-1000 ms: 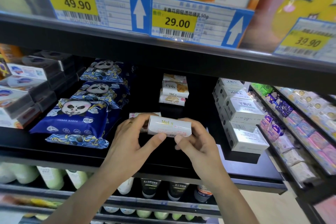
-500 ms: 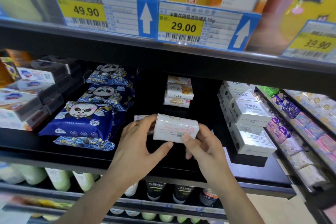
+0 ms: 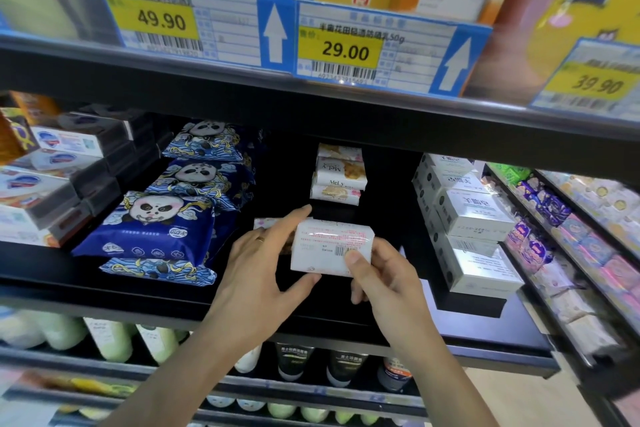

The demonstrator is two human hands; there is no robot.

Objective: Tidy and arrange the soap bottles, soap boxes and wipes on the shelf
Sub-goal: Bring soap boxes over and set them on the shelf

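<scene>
- Hands meet at the shelf (image 3: 138, 291) front: the right hand (image 3: 384, 284) pinches a wrapped soap bar (image 3: 330, 248) by its near corner, thumb on the barcode, while the left hand (image 3: 263, 274) cups its left end, fingers spread.
- Bar hangs label-back up, just above the dark shelf floor.
- Best practice appears to be flipping it brand-up and squaring it.
- Behind, the matching stack of soap bars (image 3: 337, 177) likely marks its row, between the panda wipes (image 3: 156, 229) and the white soap boxes (image 3: 471, 215).
</scene>
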